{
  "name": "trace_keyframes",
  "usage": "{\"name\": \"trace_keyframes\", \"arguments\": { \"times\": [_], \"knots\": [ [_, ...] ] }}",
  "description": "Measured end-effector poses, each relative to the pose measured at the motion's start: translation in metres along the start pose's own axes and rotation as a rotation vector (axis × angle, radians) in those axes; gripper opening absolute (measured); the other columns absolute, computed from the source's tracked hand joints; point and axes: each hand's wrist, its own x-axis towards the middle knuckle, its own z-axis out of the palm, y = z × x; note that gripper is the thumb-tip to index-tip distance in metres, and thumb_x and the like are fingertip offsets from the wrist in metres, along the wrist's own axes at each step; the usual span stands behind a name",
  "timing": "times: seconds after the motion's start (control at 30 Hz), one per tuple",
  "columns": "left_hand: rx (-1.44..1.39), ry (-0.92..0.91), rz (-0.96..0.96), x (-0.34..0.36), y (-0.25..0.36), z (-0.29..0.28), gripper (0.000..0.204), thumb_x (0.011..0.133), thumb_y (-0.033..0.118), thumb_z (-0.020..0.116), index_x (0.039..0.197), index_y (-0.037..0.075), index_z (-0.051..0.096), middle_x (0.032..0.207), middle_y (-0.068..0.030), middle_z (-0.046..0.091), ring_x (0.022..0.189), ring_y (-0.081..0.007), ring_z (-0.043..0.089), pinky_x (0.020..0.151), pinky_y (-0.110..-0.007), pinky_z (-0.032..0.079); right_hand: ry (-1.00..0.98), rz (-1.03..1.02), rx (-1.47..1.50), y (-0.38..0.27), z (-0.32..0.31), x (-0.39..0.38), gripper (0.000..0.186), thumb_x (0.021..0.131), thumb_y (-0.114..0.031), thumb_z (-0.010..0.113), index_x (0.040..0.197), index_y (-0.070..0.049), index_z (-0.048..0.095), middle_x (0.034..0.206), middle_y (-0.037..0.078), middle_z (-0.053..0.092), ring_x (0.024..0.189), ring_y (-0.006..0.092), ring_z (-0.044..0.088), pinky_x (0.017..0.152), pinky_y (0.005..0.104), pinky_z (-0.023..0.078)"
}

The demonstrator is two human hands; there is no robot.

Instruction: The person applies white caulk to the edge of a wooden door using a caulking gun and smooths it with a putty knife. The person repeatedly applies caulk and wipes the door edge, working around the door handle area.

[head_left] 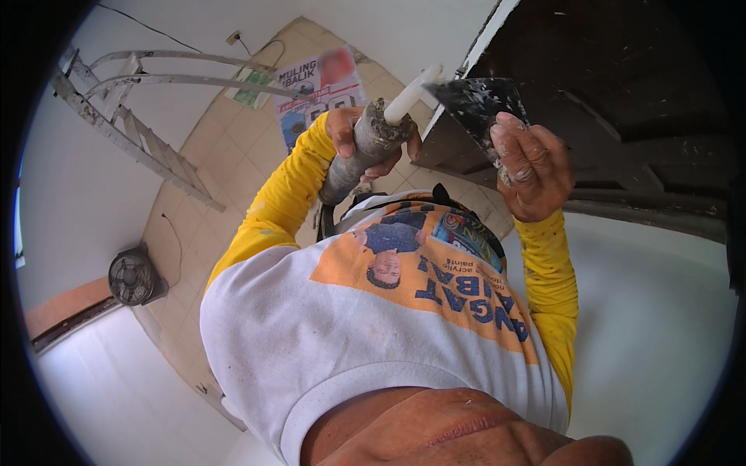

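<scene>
My left hand [343,133] is wrapped round a grey cylindrical tube [356,159] held upright at a slant in front of my chest. Its upper end is crusted with dried, greyish material, and a white nozzle [410,95] sticks out of it. A putty knife [483,105] with a dark, triangular blade smeared white is gripped in my right hand [536,165]. The blade's left corner lies close to the nozzle's tip; whether they touch I cannot tell. My palm and fingers hide most of the knife's handle.
A paint-spattered ladder [124,116] stands at the upper left. Printed sheets [322,81] lie on the tiled floor [233,147]. At the left, a black fan [134,278] stands by the wall. A dark panelled door [614,93] is on the right. Cords hang from an outlet [233,37].
</scene>
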Motion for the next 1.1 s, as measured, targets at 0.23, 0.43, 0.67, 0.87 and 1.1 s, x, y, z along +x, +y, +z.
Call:
{"name": "trace_keyframes", "arguments": {
  "times": [0.23, 0.43, 0.67, 0.87, 1.1],
  "knots": [
    [0.139, 0.148, -0.025, -0.012, 0.009, 0.005, 0.092, 0.057, 0.019, 0.087, 0.129, -0.016, 0.041, 0.079, -0.0209, 0.065, 0.066, -0.0248, 0.066, 0.057, -0.033, 0.054, 0.012, 0.023, 0.033, -0.010, -0.016, -0.002, 0.035, 0.079, -0.001, 0.077, 0.113, -0.008, 0.073, 0.114, 0.008, 0.073, 0.093, 0.0197, 0.066, 0.069, 0.0296, 0.058],
    [0.255, 0.243, -0.011, -0.020, 0.012, 0.012, 0.086, 0.060, 0.019, 0.084, 0.129, -0.014, 0.046, 0.077, -0.0174, 0.064, 0.064, -0.0207, 0.066, 0.055, -0.032, 0.056, -0.169, 0.001, -0.019, 0.001, -0.032, 0.017, 0.042, 0.072, -0.003, 0.077, 0.113, -0.011, 0.073, 0.114, 0.004, 0.072, 0.094, 0.0210, 0.065, 0.074, 0.0313, 0.058],
    [0.261, 0.296, 0.070, -0.021, 0.009, 0.015, 0.086, 0.061, 0.022, 0.086, 0.128, -0.015, 0.047, 0.082, -0.0158, 0.063, 0.064, -0.0195, 0.065, 0.055, -0.031, 0.057, -0.193, 0.035, 0.086, -0.013, -0.032, 0.018, 0.041, 0.071, 0.000, 0.076, 0.111, -0.010, 0.074, 0.107, 0.004, 0.073, 0.082, 0.0188, 0.066, 0.063, 0.0291, 0.058],
    [0.352, 0.303, 0.007, -0.019, 0.013, 0.016, 0.086, 0.062, 0.026, 0.088, 0.129, -0.012, 0.049, 0.081, -0.0129, 0.064, 0.065, -0.0175, 0.065, 0.056, -0.028, 0.054, -0.263, 0.016, 0.102, -0.012, -0.034, 0.025, 0.044, 0.069, 0.002, 0.075, 0.112, -0.006, 0.073, 0.105, 0.009, 0.072, 0.077, 0.0199, 0.067, 0.060, 0.0302, 0.058],
    [0.534, 0.416, -0.084, -0.019, 0.021, 0.030, 0.088, 0.061, 0.035, 0.090, 0.127, -0.007, 0.051, 0.077, -0.0068, 0.063, 0.066, -0.0142, 0.062, 0.059, -0.027, 0.050, -0.231, 0.115, 0.143, -0.012, -0.042, 0.023, 0.036, 0.074, 0.008, 0.077, 0.108, 0.001, 0.070, 0.102, 0.016, 0.073, 0.080, 0.0256, 0.071, 0.064, 0.0314, 0.057]
  ]
}}
